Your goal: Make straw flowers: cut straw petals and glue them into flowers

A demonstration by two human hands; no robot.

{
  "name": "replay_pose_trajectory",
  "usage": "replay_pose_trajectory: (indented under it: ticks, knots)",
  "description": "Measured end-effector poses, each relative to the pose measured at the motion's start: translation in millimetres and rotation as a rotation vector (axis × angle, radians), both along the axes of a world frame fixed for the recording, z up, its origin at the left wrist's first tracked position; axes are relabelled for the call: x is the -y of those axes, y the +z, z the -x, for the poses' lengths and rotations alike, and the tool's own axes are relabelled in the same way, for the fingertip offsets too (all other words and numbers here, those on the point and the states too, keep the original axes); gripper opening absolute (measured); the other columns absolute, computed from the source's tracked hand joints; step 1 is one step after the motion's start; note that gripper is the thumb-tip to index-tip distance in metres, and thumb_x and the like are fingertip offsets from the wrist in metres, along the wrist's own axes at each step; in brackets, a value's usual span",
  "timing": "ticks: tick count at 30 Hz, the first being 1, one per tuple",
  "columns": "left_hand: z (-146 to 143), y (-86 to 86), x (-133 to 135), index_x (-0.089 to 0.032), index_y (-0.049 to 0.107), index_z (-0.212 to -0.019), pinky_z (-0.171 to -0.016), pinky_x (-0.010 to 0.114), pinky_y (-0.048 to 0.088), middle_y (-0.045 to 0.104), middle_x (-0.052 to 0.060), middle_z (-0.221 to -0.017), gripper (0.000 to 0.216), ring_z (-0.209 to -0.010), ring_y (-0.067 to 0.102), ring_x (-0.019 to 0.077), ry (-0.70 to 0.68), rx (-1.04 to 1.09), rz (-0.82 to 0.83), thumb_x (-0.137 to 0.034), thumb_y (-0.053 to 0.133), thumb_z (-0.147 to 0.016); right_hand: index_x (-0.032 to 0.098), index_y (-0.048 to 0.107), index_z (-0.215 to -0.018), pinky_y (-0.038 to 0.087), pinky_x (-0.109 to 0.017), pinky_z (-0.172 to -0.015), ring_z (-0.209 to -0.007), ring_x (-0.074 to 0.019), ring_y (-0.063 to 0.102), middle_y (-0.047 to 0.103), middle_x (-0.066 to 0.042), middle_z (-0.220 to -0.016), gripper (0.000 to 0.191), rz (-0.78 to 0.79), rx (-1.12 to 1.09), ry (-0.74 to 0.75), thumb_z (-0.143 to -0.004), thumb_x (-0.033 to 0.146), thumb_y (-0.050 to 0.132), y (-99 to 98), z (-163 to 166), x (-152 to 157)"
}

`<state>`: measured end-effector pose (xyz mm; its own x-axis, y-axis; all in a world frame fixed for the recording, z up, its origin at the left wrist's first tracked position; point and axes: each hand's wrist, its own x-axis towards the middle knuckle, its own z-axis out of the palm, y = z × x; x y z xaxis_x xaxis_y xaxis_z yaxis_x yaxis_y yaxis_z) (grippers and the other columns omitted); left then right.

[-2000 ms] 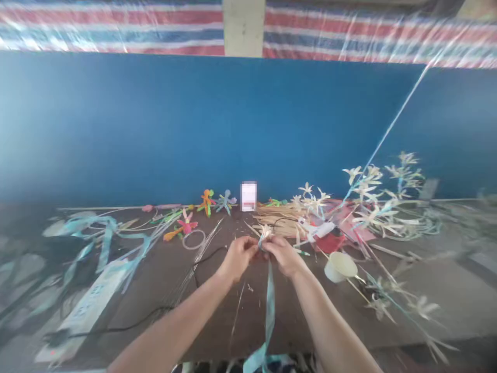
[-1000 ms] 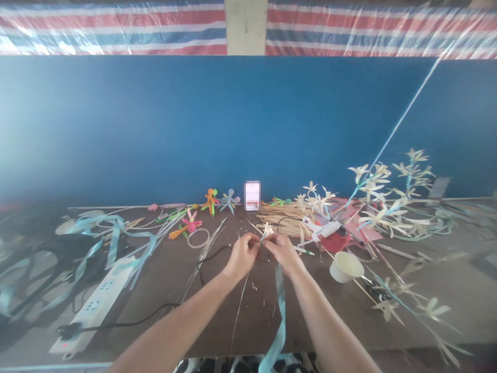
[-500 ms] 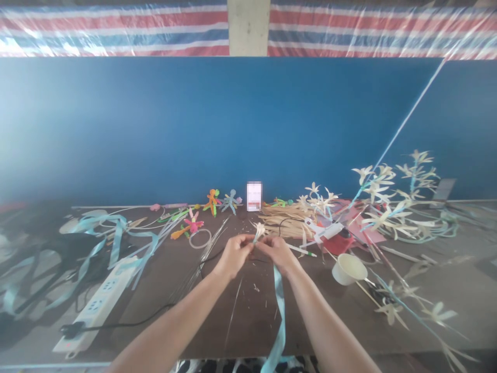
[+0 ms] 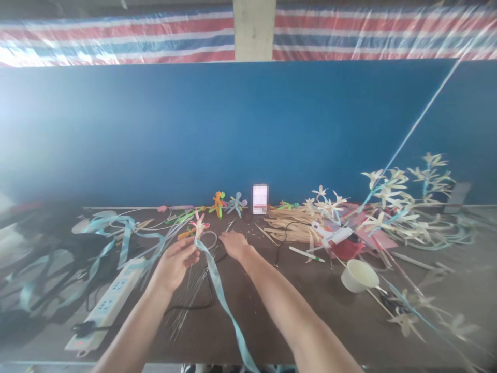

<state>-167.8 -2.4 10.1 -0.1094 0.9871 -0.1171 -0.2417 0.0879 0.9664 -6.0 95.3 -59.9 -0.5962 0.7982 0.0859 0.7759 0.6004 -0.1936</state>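
White flower (image 4: 199, 231) raised above the tabletop (image 4: 373, 336), left of centre, petals up, grasped in the fingers of the left hand (image 4: 176, 264). Blue ribbon (image 4: 221, 295) running from its base, trailing slack toward the near edge. Pink figure (image 4: 205, 226) directly behind, partly masked by the petals.

Just changed: parting of the hands. Half a second ago, both together at the flower's base, near mid-tabletop; now carried leftward by the left hand alone. Right hand (image 4: 235, 244) well away from it, palm down, fingers stretched low by the far end of the wires (image 4: 186, 305). Released or gripping there: cannot tell (fingertips too small and low to judge). Judgement: two-handed work on the flower broken off for the moment, with hold on flower and ribbon resting on one side only and the other freed.

Beside the flower, clear ring (image 4: 216, 239). Beyond, along the blue board (image 4: 248, 129): orange figure (image 4: 218, 204), blue figure (image 4: 236, 203), phone (image 4: 260, 199) (screen blurred). Rightward: straw (image 4: 287, 228), pen (image 4: 306, 254), probable glue gun (image 4: 339, 235), cup (image 4: 355, 282), more white flowers (image 4: 388, 194). Far left: power strip (image 4: 108, 300), plugged in.
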Motion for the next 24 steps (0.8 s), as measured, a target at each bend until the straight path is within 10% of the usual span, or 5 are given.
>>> replay_pose_trajectory:
  ticks: [12, 24]
  knots:
    - [12, 20.5, -4, -0.013, 0.061, -0.09, -0.052, 0.017, 0.047, 0.059, 0.001, -0.064, 0.033, -0.06, 0.054, 0.0103, -0.009, -0.077, -0.037, -0.018, 0.067, -0.058, 0.016, 0.061, -0.076, 0.027, -0.037, -0.084, -0.09, -0.0209, 0.045, 0.062, -0.006, -0.083, 0.012, -0.226, 0.188, 0.194, -0.074, 0.011, 0.05, 4.1, -9, -6]
    - [-8, 21.3, 18, -0.016, 0.06, -0.09, -0.053, 0.02, 0.047, 0.059, 0.001, -0.072, 0.034, -0.063, 0.055, 0.0118, -0.042, -0.175, -0.003, -0.023, 0.067, -0.057, 0.013, 0.05, -0.093, 0.023, -0.035, -0.08, -0.074, -0.0185, 0.05, 0.059, -0.008, -0.076, 0.023, -0.428, -0.125, -0.191, -0.083, 0.008, 0.029, 69.9, -45, -1]
